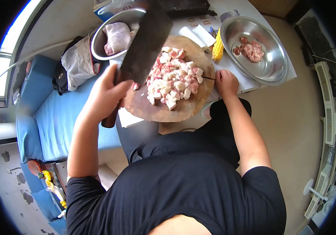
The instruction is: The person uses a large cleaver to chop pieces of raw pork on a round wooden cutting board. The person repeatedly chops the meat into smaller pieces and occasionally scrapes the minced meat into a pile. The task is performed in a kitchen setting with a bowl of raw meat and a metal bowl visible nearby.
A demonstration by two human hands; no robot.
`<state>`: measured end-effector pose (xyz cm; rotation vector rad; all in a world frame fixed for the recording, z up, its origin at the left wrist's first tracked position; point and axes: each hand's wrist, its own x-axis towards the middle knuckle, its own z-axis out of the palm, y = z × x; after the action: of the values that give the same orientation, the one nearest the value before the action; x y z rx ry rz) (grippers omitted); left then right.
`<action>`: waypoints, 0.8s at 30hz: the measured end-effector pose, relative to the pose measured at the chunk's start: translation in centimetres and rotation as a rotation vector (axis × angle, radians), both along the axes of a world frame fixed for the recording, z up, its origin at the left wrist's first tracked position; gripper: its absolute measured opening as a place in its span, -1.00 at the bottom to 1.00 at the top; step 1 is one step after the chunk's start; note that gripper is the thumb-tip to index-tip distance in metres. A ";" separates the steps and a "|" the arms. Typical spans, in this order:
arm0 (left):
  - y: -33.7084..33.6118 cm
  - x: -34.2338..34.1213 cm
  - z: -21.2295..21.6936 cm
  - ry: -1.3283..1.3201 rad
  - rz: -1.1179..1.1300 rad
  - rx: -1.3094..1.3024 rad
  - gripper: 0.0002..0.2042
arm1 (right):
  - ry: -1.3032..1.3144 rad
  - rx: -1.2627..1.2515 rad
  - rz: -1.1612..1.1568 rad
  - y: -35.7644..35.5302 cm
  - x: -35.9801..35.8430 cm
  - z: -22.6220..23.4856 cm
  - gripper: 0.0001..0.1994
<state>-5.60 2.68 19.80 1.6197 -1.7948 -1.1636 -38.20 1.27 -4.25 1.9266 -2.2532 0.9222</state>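
So my two hands are well apart at the moment, one on each side of a round wooden chopping board (144,111). Left hand (107,90) is wrapped around the dark handle of a big cleaver (146,43), off the board's left side. Right hand (227,83) is curled into a loose fist at the right edge, by the dark crack in the wood. Can't see anything in it, and can't tell if it's touching the rim or just beside it.

The pile of diced meat (173,80), pink and white cubes, sits on the board between the two, so it's to the right of my left hand and to the left of my fist. The cleaver's long axis runs from near left, at the handle's butt, to far right, with the blade covering the board's far left part and the left fringe of the pile. It's kinda blurry, so no idea how much gap there is under it. Basically the blade is the closest thing to the meat, and my fist is off across the board.

Around that: a corn cob (217,47) just past the board on the far right, then a wide steel bowl (271,72) with minced meat (252,51) in it. Far left, another steel bowl (97,45) holds a bigger slab of meat (117,37).
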 end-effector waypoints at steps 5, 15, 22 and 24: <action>1.3 -0.9 -2.9 -0.344 -0.079 -0.114 -0.69 | -0.038 -0.023 0.006 0.0 0.7 0.8 -0.79; 1.2 -0.2 -1.0 -0.089 0.047 -0.076 -0.72 | -0.011 0.012 -0.001 -0.1 0.2 0.5 -0.79; 0.5 -0.5 0.7 -0.028 0.004 -0.025 -0.75 | 0.006 0.007 -0.018 -0.2 0.3 0.6 -0.80; 1.0 0.1 1.6 0.049 0.072 -0.097 -0.79 | 0.004 0.009 -0.018 -0.1 0.3 0.7 -0.80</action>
<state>-5.46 3.65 21.36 1.5739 -1.7209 -1.0589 -37.86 1.12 -3.60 1.9075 -2.2726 0.9062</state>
